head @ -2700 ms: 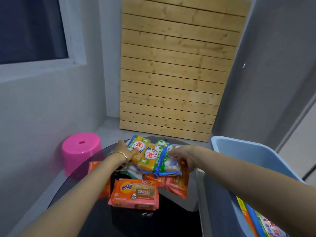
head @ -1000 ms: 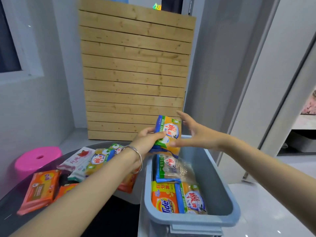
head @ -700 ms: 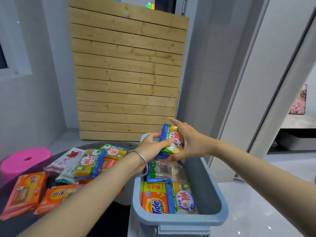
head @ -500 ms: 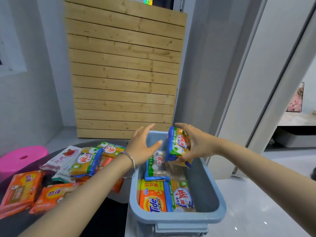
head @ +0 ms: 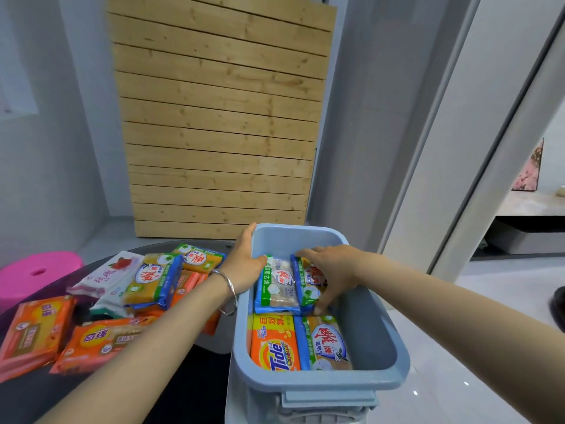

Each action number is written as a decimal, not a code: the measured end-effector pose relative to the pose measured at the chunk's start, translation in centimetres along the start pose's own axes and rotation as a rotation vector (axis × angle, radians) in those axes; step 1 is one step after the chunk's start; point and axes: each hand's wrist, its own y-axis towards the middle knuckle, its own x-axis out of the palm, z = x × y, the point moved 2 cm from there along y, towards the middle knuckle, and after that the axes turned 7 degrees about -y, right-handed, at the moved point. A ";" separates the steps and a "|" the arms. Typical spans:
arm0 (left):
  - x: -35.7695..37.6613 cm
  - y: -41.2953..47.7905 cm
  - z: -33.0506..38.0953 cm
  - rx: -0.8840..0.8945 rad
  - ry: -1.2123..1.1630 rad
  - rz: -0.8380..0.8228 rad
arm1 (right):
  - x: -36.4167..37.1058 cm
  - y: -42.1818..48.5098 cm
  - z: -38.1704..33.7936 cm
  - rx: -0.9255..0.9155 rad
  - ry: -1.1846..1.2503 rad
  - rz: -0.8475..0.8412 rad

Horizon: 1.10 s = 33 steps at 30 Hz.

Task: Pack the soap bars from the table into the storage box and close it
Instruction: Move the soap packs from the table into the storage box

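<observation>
An open grey-blue storage box (head: 379,335) stands to the right of the dark table (head: 36,390). Inside it lie an orange Tide bar (head: 273,344), a blue-green bar (head: 325,342) and a clear-wrapped bar (head: 276,284). My right hand (head: 331,270) reaches into the box and grips a yellow soap bar (head: 308,284), setting it down beside the clear-wrapped one. My left hand (head: 244,264) rests flat on the box's left rim, fingers apart, holding nothing. Several soap bars remain on the table, among them an orange pack (head: 101,341) and a yellow-blue one (head: 153,280).
A pink stool (head: 33,270) stands on the floor to the left of the table. A wooden slat panel (head: 217,123) leans against the wall behind. To the right is glossy white floor (head: 477,356) and a doorway.
Both hands carried the yellow soap bar from the table over the box. The left hand let go and moved onto the box rim. The right hand lowered the bar into the box.
</observation>
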 end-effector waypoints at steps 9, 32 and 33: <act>-0.1 -0.1 -0.2 -0.018 0.004 -0.002 | 1.3 0.2 -2.6 0.006 0.218 -0.100; -14.9 -2.8 -11.1 -0.304 0.344 0.209 | -7.9 4.4 -17.0 -0.106 0.930 -0.036; -15.4 -2.9 -12.2 -0.360 0.400 0.174 | -7.6 5.6 -18.4 -0.062 0.964 -0.104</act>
